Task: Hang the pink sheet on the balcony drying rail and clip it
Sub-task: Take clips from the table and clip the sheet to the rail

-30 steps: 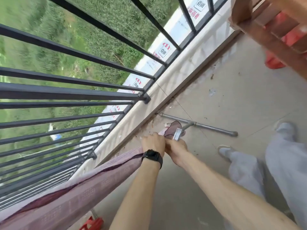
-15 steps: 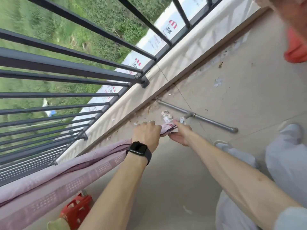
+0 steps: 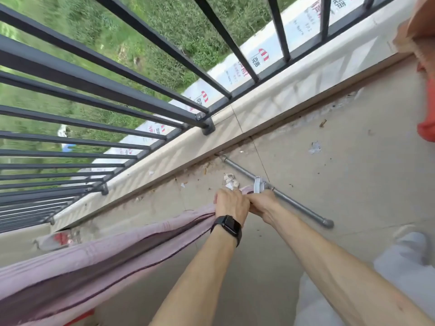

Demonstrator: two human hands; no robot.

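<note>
The pink sheet [image 3: 98, 262] hangs folded over a line that runs from the lower left up to my hands; whatever bears it is hidden under the cloth. My left hand [image 3: 231, 204], with a black watch on the wrist, is clenched on the bunched end of the sheet. Touching it on the right, my right hand [image 3: 262, 203] pinches a white clip [image 3: 257, 184] that stands upright on the sheet's tip. A grey metal pipe [image 3: 299, 208] with an end cap runs slantwise just behind the clip.
The dark balcony railing [image 3: 106, 95] and its pale ledge [image 3: 270, 102] cross the upper left, with grass far below. Litter scraps [image 3: 229, 181] lie on the concrete floor. A red object [image 3: 426, 132] sits at the right edge. My light trousers [image 3: 400, 267] fill the lower right.
My hands have stayed together at the sheet's end. The flap of sheet seen sticking up a second ago is gone, and the white clip now stands upright above my right fingers.
</note>
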